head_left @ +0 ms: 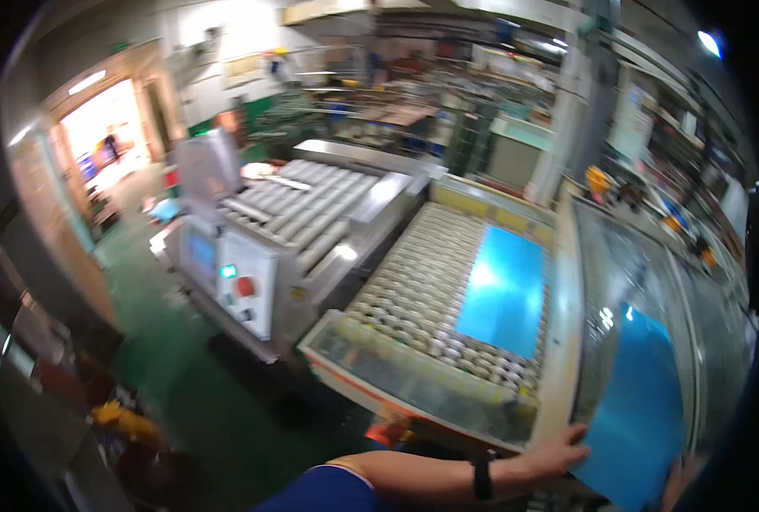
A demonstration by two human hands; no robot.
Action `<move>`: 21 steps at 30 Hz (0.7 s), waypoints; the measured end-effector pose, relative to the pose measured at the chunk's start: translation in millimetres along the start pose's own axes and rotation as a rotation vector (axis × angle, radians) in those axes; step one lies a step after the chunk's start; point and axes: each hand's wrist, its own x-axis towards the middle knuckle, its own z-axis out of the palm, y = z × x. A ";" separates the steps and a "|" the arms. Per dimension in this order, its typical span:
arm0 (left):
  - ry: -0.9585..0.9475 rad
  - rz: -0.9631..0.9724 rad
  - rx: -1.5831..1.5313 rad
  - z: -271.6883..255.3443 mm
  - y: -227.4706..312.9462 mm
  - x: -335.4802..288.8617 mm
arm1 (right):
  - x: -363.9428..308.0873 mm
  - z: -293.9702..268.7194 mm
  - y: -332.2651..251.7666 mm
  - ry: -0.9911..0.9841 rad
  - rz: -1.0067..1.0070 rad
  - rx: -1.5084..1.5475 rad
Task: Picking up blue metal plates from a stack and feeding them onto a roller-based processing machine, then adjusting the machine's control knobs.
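Observation:
A blue, slightly bent sheet slants at the lower right, its far end over a wet, glassy trough. My left hand grips the sheet's left edge, thumb and fingers closed on it; a dark band circles that wrist. At the opposite edge my right hand shows only in part, blurred near the rim, and its fingers are hard to make out. A second blue sheet, flat and shiny, lies on the bed of small roller wheels to the left of the trough.
Left of the wheel bed stands a metal machine with long rollers and a control panel bearing a red button. A pale ledge divides bed and trough. Orange-yellow items sit on the far right. Green floor spreads at left.

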 end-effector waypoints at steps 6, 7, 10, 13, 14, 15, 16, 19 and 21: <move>0.115 -0.335 -0.361 -4.4 65.6 -25.2 | -19.7 -5.0 -95.8 0.089 0.008 0.075; 0.123 -0.356 -0.328 -4.9 72.0 -23.1 | -25.8 -7.4 -111.7 0.099 0.012 0.107; 0.099 -0.329 -0.269 -10.7 58.0 -18.1 | -24.5 -5.2 -105.2 0.134 0.016 0.085; 0.114 -0.265 -0.271 -24.0 66.7 -18.4 | -28.1 -4.2 -108.1 0.137 0.038 0.082; 0.156 -0.316 -0.342 -34.3 73.1 -17.4 | -29.1 -1.7 -102.7 0.199 0.015 0.065; 0.227 -0.301 -0.331 -45.6 81.3 -16.4 | -32.6 -6.0 -118.2 0.163 0.034 0.099; 0.300 -0.277 -0.313 -57.7 94.3 -21.7 | -31.9 -7.6 -117.9 0.167 0.046 0.109; 0.472 -0.245 -0.208 -115.0 121.6 -37.7 | -34.3 -12.2 -123.7 0.093 0.104 0.073; 0.575 -0.189 -0.112 -163.8 137.0 -49.8 | -35.5 -14.0 -116.4 0.114 0.139 0.062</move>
